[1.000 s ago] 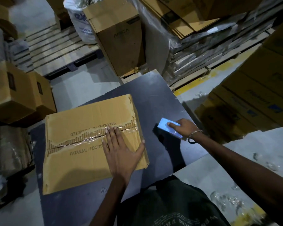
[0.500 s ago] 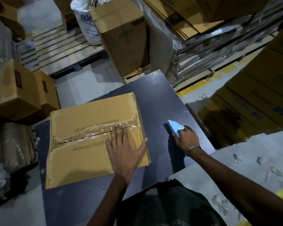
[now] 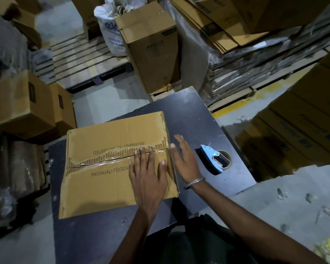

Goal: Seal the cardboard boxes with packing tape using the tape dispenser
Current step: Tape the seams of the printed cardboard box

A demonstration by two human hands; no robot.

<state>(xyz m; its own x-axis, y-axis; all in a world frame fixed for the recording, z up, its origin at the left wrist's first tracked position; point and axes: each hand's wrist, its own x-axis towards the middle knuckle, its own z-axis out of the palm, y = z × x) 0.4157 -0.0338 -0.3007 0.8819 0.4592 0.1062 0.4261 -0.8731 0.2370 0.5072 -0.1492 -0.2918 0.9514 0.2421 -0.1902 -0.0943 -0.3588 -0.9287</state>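
A brown cardboard box (image 3: pixel 111 166) printed PATANJALI FOODS lies on the dark table (image 3: pixel 196 121), with clear tape running along its top seam. My left hand (image 3: pixel 148 174) rests flat on the box's right part, fingers straight over the taped seam. My right hand (image 3: pixel 185 161) hovers open beside the box's right edge, fingers spread, holding nothing. The blue tape dispenser (image 3: pixel 214 158) with its tape roll lies on the table to the right of that hand, apart from it.
Stacked cardboard boxes (image 3: pixel 27 103) stand at the left and a tall box (image 3: pixel 152 46) behind the table. Flattened cartons on pallets (image 3: pixel 246 54) fill the back right, more boxes (image 3: pixel 303 130) the right. A wooden pallet (image 3: pixel 80 61) lies at the back.
My right hand has let go of the tape dispenser, which now lies on the table, and moved left towards the box's right edge. My left hand has stayed flat on the box.
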